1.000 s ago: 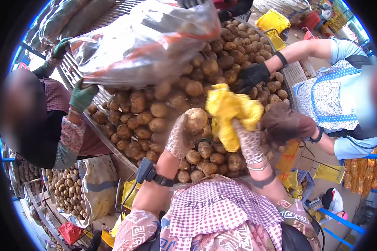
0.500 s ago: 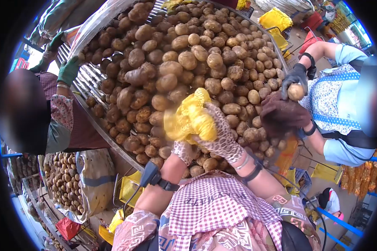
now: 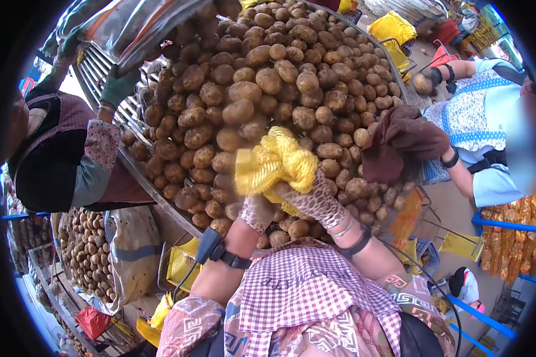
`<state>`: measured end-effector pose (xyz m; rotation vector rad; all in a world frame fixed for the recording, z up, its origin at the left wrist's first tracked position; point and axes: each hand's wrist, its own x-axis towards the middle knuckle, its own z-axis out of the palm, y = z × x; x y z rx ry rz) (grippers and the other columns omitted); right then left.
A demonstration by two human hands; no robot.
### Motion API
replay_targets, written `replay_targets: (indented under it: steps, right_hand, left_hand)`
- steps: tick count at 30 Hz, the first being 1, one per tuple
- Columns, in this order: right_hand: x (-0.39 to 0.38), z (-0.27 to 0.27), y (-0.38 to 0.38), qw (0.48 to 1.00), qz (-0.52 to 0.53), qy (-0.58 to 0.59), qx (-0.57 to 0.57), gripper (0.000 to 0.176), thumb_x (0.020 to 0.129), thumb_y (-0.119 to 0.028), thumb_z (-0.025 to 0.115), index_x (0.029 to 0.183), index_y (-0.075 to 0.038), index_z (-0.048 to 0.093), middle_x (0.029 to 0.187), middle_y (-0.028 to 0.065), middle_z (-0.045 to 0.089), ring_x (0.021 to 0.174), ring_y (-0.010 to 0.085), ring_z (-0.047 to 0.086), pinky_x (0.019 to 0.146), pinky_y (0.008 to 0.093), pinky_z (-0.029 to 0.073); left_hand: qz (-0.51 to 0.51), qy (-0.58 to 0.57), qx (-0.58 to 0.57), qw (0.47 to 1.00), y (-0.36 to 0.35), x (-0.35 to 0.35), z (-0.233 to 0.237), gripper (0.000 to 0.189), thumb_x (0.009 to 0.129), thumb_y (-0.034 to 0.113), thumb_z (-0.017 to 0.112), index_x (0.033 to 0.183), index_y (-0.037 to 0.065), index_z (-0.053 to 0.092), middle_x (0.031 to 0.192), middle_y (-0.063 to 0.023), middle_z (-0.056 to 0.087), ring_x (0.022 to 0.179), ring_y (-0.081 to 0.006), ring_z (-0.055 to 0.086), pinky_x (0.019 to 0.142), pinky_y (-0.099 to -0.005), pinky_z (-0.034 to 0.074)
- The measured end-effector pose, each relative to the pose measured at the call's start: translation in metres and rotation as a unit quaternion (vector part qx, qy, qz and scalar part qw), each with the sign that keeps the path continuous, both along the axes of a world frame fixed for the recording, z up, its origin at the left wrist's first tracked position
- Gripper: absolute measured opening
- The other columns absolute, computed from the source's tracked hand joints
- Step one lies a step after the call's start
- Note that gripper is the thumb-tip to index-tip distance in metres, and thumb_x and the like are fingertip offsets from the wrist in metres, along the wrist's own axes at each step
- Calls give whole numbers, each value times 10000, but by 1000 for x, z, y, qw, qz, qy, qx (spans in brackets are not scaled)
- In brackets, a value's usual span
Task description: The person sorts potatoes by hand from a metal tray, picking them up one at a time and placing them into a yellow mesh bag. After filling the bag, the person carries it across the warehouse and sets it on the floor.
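Note:
A bunched yellow net bag [image 3: 274, 163] is held up over a big heap of brown potatoes [image 3: 268, 80]. My left hand [image 3: 257, 208], in a patterned glove, is at the bag's lower left, its fingers mostly hidden behind the netting. Wrapped round the bag's lower right is my right hand [image 3: 312, 199], in a spotted glove, its fingertips covered by the mesh. Potatoes lie around and beneath both hands.
At the left, a person's green-gloved hand [image 3: 120, 85] is by a large plastic sack [image 3: 134, 30] over the slatted table. A co-worker at the right holds a dark brown cloth [image 3: 393, 143] and a potato [image 3: 423, 84]. A potato sack [image 3: 137, 253] stands lower left.
The yellow net has changed shape and spread slightly to the right between my hands. The right co-worker's potato hand has moved up and away from the cloth. The plastic sack has shifted over the table.

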<state>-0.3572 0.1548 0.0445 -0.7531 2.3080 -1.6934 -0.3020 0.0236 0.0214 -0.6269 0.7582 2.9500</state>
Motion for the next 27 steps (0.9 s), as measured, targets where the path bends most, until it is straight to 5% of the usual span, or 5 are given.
replay_targets:
  steps: [3,8,15,20,27]
  right_hand:
    - [-4,-8,0,993,-33,110,28,618,805,-386,732,1225,-9,480,1160,129,572,1063,228,567,910,344,470]
    - [-27,0,8,843,-180,-440,-250,433,889,-292,659,1185,2,544,1063,76,627,937,157,612,802,277,524]
    - [15,8,-1,955,84,285,9,626,721,-280,766,1230,-19,513,1205,184,561,1131,332,541,960,412,445]
    - [8,-15,2,961,-125,-223,-106,548,768,-307,744,1173,-1,538,1190,186,567,1082,316,560,920,399,452]
    - [45,-18,-23,948,182,258,49,599,728,-301,739,1234,-56,534,1185,173,557,1124,356,527,966,438,421]
  left_hand:
    - [-34,36,-63,997,-5,6,-8,597,888,441,582,1325,56,447,1281,-101,539,1149,-211,538,1004,-369,432]
    - [-155,130,161,966,-21,21,-2,599,912,439,534,1321,12,439,1257,-107,554,1152,-241,541,991,-409,440]
    - [-65,217,89,970,-15,35,-74,420,972,270,451,1353,99,397,1333,-63,495,1226,-230,462,1054,-385,379]
    - [-98,191,317,924,-23,43,-34,611,908,543,461,1184,4,544,1174,-164,609,999,-306,612,917,-439,491]
    - [125,55,188,973,-40,87,-31,425,913,316,552,1201,8,495,1118,-139,599,930,-261,630,788,-406,559]
